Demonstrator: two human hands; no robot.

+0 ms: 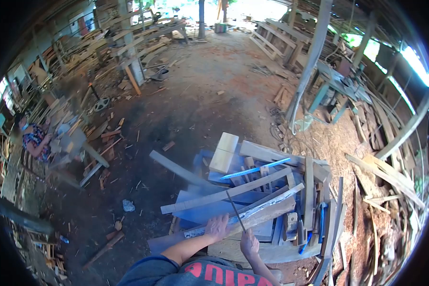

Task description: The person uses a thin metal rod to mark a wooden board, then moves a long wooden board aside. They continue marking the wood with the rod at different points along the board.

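My right hand (249, 244) is closed around the lower end of a long, thin dark bar (235, 209), which looks like a file. The bar slants up and away across a wooden beam (267, 213) with a pale, shiny strip along its edge. My left hand (217, 227) lies on the near left end of that beam, its fingers stretched out and pressed down. Just beyond is a long grey-brown wooden slat (224, 190). A narrow blue strip (255, 168) rests farther back across the pile, beside a pale wood block (224, 152).
A blue-handled tool (306, 243) lies right of my hands among stacked boards. Wood scraps litter the dark floor (176, 128). A post (311, 62) stands ahead right, near a green-legged bench (338, 88). Another person (37, 138) is at far left.
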